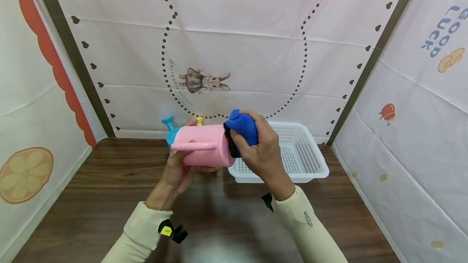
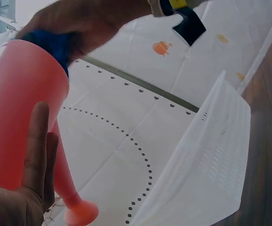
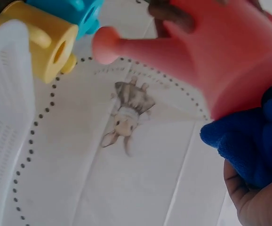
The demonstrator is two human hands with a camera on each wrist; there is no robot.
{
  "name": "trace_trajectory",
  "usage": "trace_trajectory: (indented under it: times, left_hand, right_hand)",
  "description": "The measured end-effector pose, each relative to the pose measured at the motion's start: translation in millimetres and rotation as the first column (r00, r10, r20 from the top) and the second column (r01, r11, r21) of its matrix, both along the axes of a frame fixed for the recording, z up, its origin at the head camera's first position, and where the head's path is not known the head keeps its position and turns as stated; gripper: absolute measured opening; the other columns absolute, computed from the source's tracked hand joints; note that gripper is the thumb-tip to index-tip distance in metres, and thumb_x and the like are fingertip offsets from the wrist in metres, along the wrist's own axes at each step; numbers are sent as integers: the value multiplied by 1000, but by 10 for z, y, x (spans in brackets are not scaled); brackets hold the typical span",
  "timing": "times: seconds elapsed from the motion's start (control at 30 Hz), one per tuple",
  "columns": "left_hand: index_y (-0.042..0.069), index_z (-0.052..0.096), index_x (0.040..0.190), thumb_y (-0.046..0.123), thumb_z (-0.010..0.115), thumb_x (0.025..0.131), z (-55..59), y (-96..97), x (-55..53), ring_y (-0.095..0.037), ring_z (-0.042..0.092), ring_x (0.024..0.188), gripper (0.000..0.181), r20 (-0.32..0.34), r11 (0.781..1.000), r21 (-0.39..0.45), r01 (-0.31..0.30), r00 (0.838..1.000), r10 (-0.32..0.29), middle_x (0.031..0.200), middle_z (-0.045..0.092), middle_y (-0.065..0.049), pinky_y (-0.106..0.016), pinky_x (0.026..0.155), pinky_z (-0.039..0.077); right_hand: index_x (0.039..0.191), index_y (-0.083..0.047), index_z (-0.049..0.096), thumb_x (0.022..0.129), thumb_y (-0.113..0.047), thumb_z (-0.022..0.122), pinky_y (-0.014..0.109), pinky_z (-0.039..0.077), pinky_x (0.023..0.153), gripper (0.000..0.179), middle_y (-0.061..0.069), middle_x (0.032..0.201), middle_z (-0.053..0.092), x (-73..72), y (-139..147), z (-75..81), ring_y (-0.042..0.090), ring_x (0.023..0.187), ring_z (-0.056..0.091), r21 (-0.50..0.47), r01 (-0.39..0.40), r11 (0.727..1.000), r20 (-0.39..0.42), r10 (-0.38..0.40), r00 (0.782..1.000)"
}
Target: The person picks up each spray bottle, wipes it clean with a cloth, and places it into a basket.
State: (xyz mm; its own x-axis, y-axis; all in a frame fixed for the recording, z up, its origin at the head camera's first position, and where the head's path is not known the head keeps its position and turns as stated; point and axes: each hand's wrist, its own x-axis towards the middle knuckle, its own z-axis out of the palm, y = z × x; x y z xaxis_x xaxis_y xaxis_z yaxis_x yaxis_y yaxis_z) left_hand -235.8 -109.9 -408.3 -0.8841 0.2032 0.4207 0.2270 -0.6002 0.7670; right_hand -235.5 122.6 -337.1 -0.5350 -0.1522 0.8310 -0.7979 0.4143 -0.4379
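Observation:
A pink watering can [image 1: 204,134] lies tipped on its side in the air, its base turned to the right. My left hand [image 1: 178,175] grips its body from below, with fingers along the side in the left wrist view. In the right wrist view the can's spout and round rose [image 3: 106,45] point away from the base. My right hand [image 1: 266,151] holds a bunched blue cloth [image 1: 244,127] with a black part against the can's base. The same blue cloth [image 3: 251,141] covers part of the base edge in the right wrist view.
Behind the pink can stand a blue watering can [image 1: 172,135] and a yellow watering can [image 3: 44,63]. To the right, a white perforated basket [image 1: 310,153] sits on the dark wooden table [image 1: 109,198]. Printed fabric walls [image 1: 241,56] enclose the back and sides.

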Motion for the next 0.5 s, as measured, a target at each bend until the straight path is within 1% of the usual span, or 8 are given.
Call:
trace_trajectory:
  times: [0.1, 0.2, 0.3, 0.4, 0.5]
  left_hand:
    - [33, 45, 168, 43, 56, 114, 14, -4, 2, -21, 84, 105, 57, 8, 1000, 14, 3, 1000, -3, 139, 61, -3, -45, 74, 70]
    - [34, 47, 165, 40, 54, 114, 33, -16, -2, -22, 85, 102, 52, 42, 999, 19, -33, 999, 32, 140, 62, -4, -44, 72, 70]
    - [34, 46, 164, 37, 54, 113, 47, -34, -23, -22, 84, 99, 52, 77, 997, 24, -72, 995, 70, 142, 62, -5, -43, 70, 70]
    - [34, 45, 164, 38, 55, 113, 39, -40, -57, -22, 84, 98, 52, 111, 995, 0, -102, 989, 101, 144, 63, -4, -42, 69, 71]
    - [35, 43, 165, 39, 54, 113, 23, -42, -77, -22, 84, 96, 53, 130, 993, -33, -117, 984, 121, 145, 63, -4, -42, 69, 71]
  right_hand:
    - [141, 1, 67, 99, -15, 81, 61, 67, 101, 47, 23, 133, 77, -35, 30, -94, 40, 116, 76, -2, 18, 1000, 46, -18, 999]
    - [140, 1, 67, 99, -15, 81, 62, 67, 98, 47, 24, 133, 77, -17, 38, -212, 41, 115, 76, 7, 17, 1000, 91, -18, 996]
    - [139, 0, 68, 97, -14, 82, 61, 67, 98, 46, 22, 133, 77, 31, 25, -302, 40, 115, 77, 16, 4, 1000, 109, -5, 994]
    - [138, -1, 68, 96, -12, 83, 60, 67, 102, 46, 20, 133, 77, 93, 7, -332, 38, 117, 77, 33, -27, 999, 79, 25, 997]
    - [139, -1, 67, 95, -9, 84, 59, 66, 105, 48, 19, 134, 77, 144, -17, -284, 37, 119, 77, 59, -60, 996, 35, 58, 998]
